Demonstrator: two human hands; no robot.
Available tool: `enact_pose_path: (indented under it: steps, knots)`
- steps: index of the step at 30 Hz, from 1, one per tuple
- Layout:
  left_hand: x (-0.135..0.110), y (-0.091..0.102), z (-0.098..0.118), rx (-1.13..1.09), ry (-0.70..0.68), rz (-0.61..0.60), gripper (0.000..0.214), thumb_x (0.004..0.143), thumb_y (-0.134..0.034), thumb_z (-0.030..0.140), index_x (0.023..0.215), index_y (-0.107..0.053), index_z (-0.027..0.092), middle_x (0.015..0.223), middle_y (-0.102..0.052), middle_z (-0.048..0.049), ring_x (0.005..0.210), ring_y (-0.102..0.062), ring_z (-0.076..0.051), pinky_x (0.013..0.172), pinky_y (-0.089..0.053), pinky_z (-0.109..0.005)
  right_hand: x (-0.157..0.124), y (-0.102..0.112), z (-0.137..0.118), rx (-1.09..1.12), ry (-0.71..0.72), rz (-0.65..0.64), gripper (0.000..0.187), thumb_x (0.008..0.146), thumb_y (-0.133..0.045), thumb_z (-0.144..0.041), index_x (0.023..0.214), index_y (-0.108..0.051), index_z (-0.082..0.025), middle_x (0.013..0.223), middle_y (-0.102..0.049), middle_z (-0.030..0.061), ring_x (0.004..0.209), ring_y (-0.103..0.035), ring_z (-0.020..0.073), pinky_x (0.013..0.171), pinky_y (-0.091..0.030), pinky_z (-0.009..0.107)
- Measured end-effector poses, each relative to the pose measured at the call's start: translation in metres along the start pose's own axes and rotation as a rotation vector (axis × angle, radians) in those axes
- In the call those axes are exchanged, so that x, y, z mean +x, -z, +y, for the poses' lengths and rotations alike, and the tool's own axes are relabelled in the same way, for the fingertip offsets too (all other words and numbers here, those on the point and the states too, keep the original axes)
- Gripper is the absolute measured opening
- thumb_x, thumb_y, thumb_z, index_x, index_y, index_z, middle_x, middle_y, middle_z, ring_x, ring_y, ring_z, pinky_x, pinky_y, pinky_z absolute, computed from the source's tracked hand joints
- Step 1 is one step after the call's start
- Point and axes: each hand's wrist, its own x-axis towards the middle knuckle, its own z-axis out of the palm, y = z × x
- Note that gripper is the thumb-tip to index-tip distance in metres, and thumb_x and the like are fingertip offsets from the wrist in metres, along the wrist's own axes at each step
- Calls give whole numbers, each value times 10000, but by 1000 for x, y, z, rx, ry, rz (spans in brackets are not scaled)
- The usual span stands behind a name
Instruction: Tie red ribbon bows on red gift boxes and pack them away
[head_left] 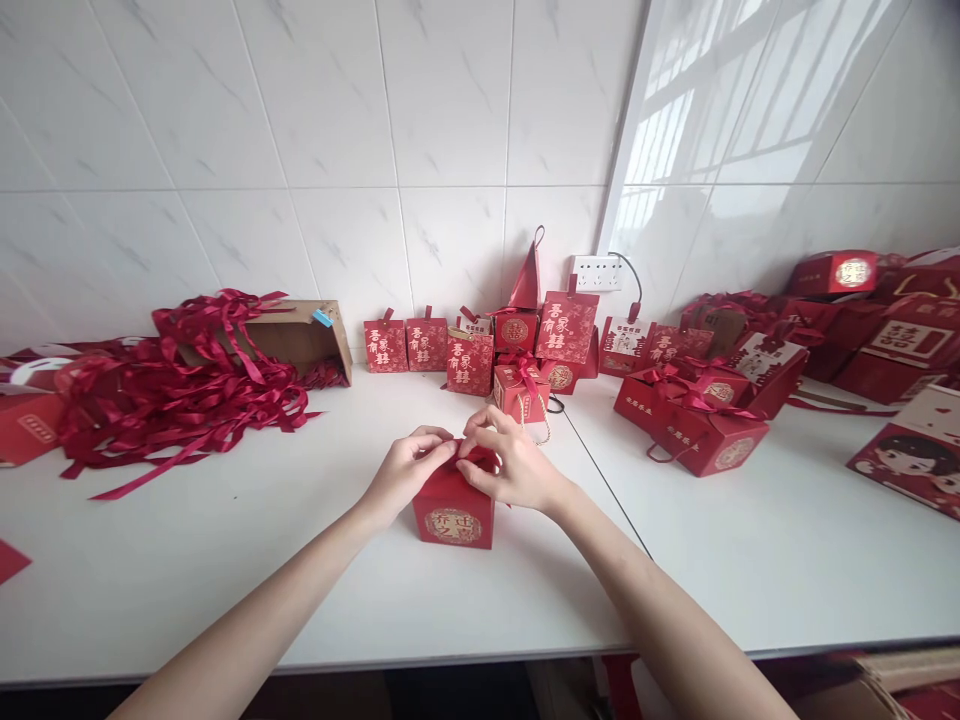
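A red gift box [454,515] with a round gold emblem on its front stands upright near the middle of the white table. My left hand [411,470] is closed at the top of the box, thumb and fingers pinching a dark red ribbon [454,452]. From the other side my right hand [511,462] is closed too, its bent fingers meeting the ribbon over the box's top. Fingers hide most of the ribbon, so I cannot tell how it is tied.
At left, many dark red ribbons [217,400] spill from a cardboard box [300,345] on its side. Several small red boxes and bags [471,362] line the wall below a socket strip [598,272]. Ribboned boxes [686,415] and a pile of red boxes [896,340] are at right.
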Motion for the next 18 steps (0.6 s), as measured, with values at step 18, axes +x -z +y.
enact_pose_path:
  steps: [18]
  knots:
    - [-1,8,-7,122,-64,-61,426,788,-541,541,680,-713,166,1202,-580,-107,1043,-561,-269,853,-443,-335,-2,2,7,-201,91,-67,163,864,-568,-203,772,-701,-188,930,-597,72,839,-580,172,821,-451,376]
